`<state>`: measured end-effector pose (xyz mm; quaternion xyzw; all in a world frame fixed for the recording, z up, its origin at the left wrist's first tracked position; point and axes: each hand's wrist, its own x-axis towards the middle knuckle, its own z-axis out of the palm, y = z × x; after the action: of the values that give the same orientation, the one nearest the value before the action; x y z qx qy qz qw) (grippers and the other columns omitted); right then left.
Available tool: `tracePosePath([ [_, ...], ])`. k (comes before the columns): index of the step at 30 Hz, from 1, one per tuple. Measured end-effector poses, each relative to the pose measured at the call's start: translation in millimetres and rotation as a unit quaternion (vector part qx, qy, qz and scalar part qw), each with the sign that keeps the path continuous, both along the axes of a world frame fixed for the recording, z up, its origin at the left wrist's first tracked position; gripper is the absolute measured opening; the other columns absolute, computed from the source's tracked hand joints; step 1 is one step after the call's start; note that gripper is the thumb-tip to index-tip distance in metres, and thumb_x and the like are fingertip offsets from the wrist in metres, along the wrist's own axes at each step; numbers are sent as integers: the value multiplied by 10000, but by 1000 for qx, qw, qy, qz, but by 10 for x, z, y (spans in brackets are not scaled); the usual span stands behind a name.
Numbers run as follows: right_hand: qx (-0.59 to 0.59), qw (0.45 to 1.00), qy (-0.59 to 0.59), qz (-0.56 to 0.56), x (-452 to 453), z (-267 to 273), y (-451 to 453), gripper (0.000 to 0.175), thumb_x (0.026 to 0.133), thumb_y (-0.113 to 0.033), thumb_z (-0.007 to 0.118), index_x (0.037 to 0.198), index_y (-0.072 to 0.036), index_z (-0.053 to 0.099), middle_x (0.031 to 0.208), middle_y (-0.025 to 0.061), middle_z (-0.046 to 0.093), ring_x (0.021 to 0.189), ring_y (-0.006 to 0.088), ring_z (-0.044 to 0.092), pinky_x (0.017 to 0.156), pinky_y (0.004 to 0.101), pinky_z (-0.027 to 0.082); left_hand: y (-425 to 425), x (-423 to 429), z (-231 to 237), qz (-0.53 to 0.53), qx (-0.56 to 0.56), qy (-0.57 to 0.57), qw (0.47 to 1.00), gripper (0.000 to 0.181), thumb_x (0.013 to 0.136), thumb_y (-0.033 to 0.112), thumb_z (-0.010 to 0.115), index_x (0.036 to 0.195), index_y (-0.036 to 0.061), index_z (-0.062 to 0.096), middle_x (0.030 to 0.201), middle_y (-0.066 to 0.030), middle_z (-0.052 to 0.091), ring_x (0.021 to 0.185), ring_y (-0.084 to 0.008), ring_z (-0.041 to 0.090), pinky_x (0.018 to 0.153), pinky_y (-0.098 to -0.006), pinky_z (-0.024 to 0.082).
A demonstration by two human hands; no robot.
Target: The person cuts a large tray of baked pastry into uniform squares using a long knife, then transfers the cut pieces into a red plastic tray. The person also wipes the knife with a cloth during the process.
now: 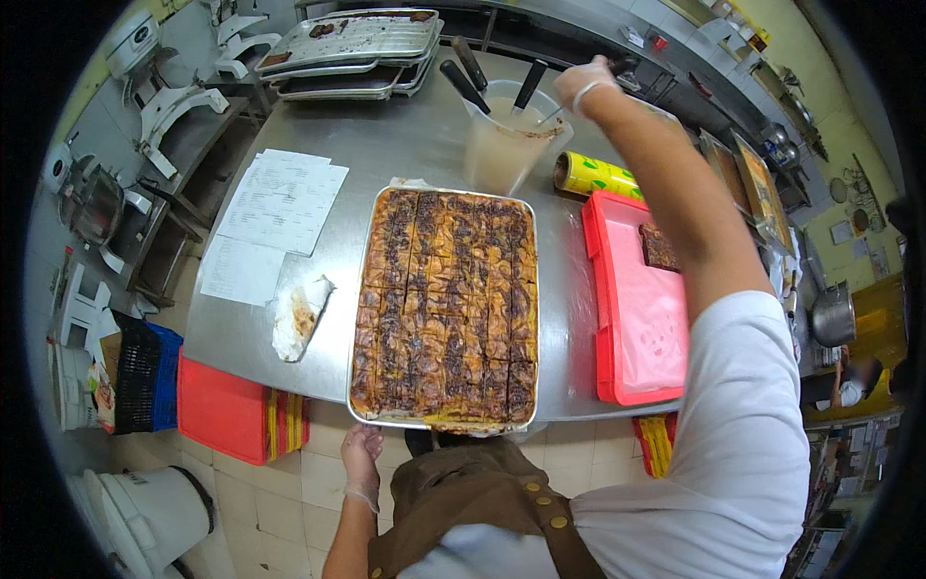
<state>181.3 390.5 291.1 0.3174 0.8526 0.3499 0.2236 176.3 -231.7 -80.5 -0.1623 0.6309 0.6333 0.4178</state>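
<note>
A metal sheet pan stands at the steel table's front edge, filled with marbled brown-and-yellow baked bars cut into pieces. My left hand, in a clear plastic glove, is at the pan's near left corner; its fingers are curled, and their contact with the pan is not clear. My right hand, also gloved, reaches out beyond a plastic pitcher of cloudy liquid. It is closed around the dark handle of a thin metal utensil, whose blade dips towards the pitcher. Several other dark-handled utensils stand in the pitcher.
Right of the pan are a red tray with a dark brownie piece and a yellow film roll. Papers and a crumpled stained wrapper lie left. Stacked sheet pans stand at the back left. Red crates stand below.
</note>
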Motion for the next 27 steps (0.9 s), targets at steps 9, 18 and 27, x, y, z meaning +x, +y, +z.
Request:
tracePosePath([
  [9,80,987,77,118,453,952,87,170,896,-148,611,894,-134,780,907,141,759,919,310,742,867,514,515,22,-110,364,43,0,86,995,158,986,231,581,1003,94,657,804,1,658,696,-94,571,620,-237,427],
  [18,-517,548,589,-292,2146,-521,-382,412,996,-337,615,1359,-148,574,790,-17,594,562,60,498,460,220,401,361,-644,1079,92,-70,277,954,408,972,176,657,1316,-34,593,1087,-83,718,944,-148,652,884,-289,508],
  [27,-503,194,785,-305,2863,-1369,-2936,222,946,-200,603,1121,-91,521,812,67,608,593,185,592,529,306,520,406,-1192,956,-247,33,288,925,308,1002,105,626,1265,-56,618,1089,-116,731,962,-145,664,910,-290,524],
])
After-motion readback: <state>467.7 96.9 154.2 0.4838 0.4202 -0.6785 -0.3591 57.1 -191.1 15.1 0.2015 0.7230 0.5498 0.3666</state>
